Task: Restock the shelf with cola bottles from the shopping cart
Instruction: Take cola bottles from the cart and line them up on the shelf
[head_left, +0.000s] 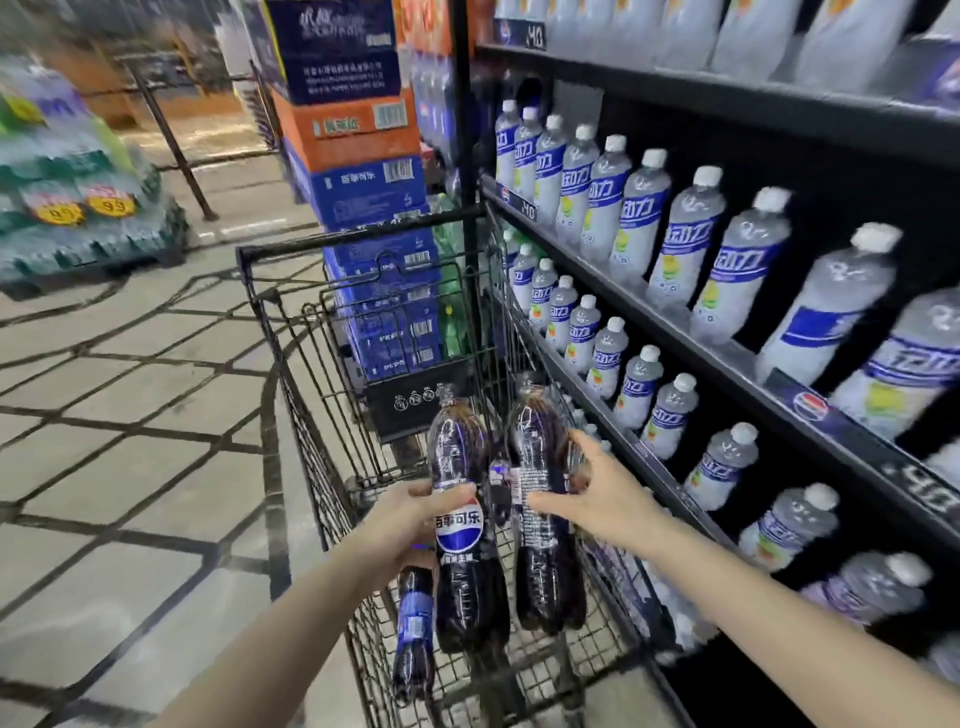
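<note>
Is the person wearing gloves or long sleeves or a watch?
No. The left hand and right hand are bare, with no gloves, rings or watch. Both forearms are bare too, with no sleeves as far as the picture shows.

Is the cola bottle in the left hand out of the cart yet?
Not yet. The left hand grips the cola bottle, whose base remains below the cart rim.

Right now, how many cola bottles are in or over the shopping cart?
4 visible: one in the left hand, one under the right hand, a small one between them, and one lying in the cart at. Others may be hidden.
</note>
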